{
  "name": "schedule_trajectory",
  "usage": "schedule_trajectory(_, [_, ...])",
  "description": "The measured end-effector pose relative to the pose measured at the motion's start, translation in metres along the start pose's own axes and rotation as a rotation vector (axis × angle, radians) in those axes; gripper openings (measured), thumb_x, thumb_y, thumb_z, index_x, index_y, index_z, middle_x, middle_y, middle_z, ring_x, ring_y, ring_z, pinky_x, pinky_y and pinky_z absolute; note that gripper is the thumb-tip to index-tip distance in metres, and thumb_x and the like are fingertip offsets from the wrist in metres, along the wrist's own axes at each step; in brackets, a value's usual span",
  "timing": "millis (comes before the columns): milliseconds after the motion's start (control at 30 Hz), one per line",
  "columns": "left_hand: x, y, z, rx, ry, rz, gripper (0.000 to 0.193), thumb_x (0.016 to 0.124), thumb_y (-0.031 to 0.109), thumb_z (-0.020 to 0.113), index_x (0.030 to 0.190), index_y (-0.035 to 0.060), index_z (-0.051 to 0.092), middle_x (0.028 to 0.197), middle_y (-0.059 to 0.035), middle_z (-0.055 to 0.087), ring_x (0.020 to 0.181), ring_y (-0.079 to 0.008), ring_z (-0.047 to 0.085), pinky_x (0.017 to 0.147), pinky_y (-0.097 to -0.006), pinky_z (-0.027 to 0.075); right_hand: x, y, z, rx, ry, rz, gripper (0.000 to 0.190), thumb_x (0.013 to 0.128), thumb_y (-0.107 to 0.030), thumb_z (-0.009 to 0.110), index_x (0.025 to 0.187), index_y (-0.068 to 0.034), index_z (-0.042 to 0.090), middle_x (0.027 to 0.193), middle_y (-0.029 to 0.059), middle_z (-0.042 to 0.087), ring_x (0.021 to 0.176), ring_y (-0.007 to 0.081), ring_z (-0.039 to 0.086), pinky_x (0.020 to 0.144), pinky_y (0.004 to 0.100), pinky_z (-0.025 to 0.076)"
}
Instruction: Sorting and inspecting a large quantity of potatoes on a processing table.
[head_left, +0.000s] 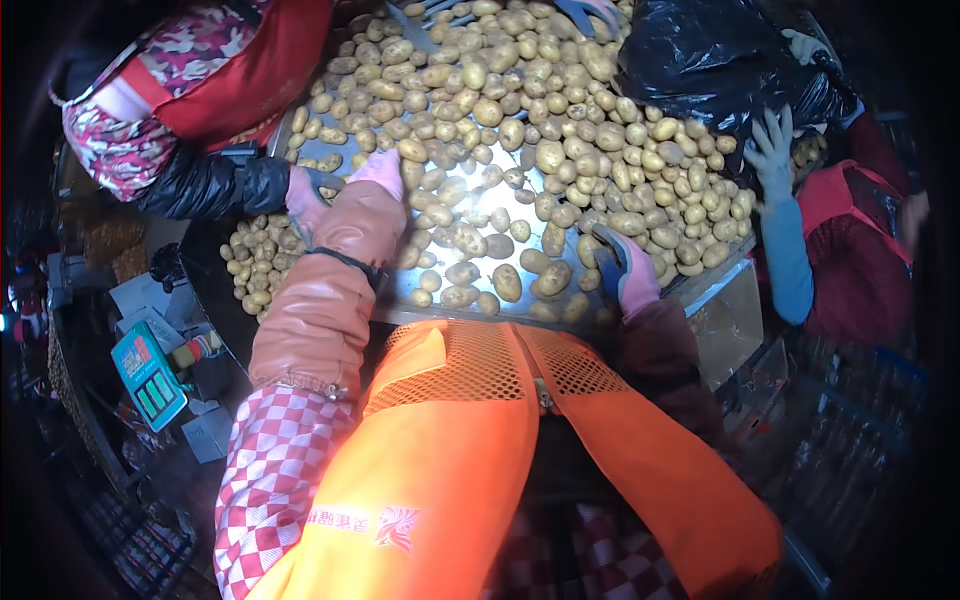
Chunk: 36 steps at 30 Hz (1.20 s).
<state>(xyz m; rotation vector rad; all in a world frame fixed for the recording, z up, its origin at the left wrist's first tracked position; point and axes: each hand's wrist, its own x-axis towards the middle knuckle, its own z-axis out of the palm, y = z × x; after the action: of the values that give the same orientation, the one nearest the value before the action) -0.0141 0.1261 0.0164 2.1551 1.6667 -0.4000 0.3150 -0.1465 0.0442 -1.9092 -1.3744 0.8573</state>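
Observation:
Many potatoes (506, 283) lie loose and piled on a shiny metal sorting table (525, 214). My left hand (381, 174), in a pink glove, reaches over the table's left part beside a potato (412, 150); its fingers are mostly hidden, so its grip is unclear. On the right, my right hand (628, 271), in a pink and blue glove, rests at the edge of the pile with fingers apart, next to a small potato (589, 280). No potato shows inside it.
Close to my left forearm is a co-worker's gloved hand (306, 201). Another co-worker's gloved hand (772, 150) is raised at right, near a black plastic bag (697, 60). A further gloved hand (589, 13) reaches in at the top. Smaller potatoes (262, 255) fill a dark chute at left.

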Motion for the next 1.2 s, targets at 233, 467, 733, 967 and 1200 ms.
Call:
schedule_trajectory(233, [0.003, 0.002, -0.014, -0.052, 0.047, -0.139, 0.05, 0.078, 0.019, 0.066, 0.127, 0.0147, 0.058, 0.133, -0.022, 0.054, 0.119, -0.0393, 0.059, 0.099, -0.047, 0.048, 0.008, -0.011, 0.004, 0.113, -0.031, -0.004, 0.036, 0.09, -0.006, 0.063, 0.126, 0.001, 0.061, 0.118, 0.0124, 0.067, 0.103, 0.019, 0.063, 0.09, 0.03, 0.051])
schedule_trajectory(467, [-0.1, 0.029, 0.005, -0.483, 0.492, 0.254, 0.024, 0.084, 0.017, 0.065, 0.108, 0.0118, 0.065, 0.117, -0.0198, 0.057, 0.1, -0.0403, 0.063, 0.085, -0.046, 0.052, -0.01, 0.029, 0.007, 0.631, 0.14, 0.207, 0.036, 0.094, -0.001, 0.051, 0.129, 0.004, 0.058, 0.124, 0.0118, 0.064, 0.113, 0.0188, 0.061, 0.1, 0.0306, 0.046])
schedule_trajectory(733, [-0.086, 0.077, 0.021, -0.27, 0.291, 0.522, 0.022, 0.083, 0.016, 0.062, 0.105, 0.0162, 0.065, 0.118, -0.0194, 0.057, 0.1, -0.0422, 0.062, 0.082, -0.0493, 0.052, 0.004, 0.029, 0.005, 0.002, 0.293, -0.115, 0.037, 0.087, -0.004, 0.061, 0.124, -0.001, 0.063, 0.118, 0.0137, 0.068, 0.107, 0.021, 0.065, 0.094, 0.0314, 0.05])
schedule_trajectory(967, [-0.054, 0.138, -0.003, -0.253, 0.305, 0.552, 0.03, 0.091, 0.039, 0.064, 0.094, 0.0094, 0.066, 0.094, -0.0198, 0.062, 0.093, -0.041, 0.062, 0.078, -0.047, 0.051, -0.017, 0.012, -0.015, 0.188, 0.389, -0.028, 0.035, 0.087, -0.004, 0.062, 0.122, -0.002, 0.064, 0.116, 0.014, 0.068, 0.107, 0.0212, 0.066, 0.094, 0.0317, 0.05])
schedule_trajectory(1200, [-0.065, 0.252, 0.005, 0.065, 0.149, 0.758, 0.03, 0.097, 0.029, 0.047, 0.119, 0.0142, 0.06, 0.124, -0.0186, 0.058, 0.11, -0.0373, 0.061, 0.087, -0.0459, 0.052, -0.044, 0.019, -0.024, 0.085, 0.513, -0.05, 0.034, 0.087, -0.004, 0.064, 0.12, 0.001, 0.065, 0.115, 0.0146, 0.069, 0.108, 0.0239, 0.066, 0.096, 0.0334, 0.05])
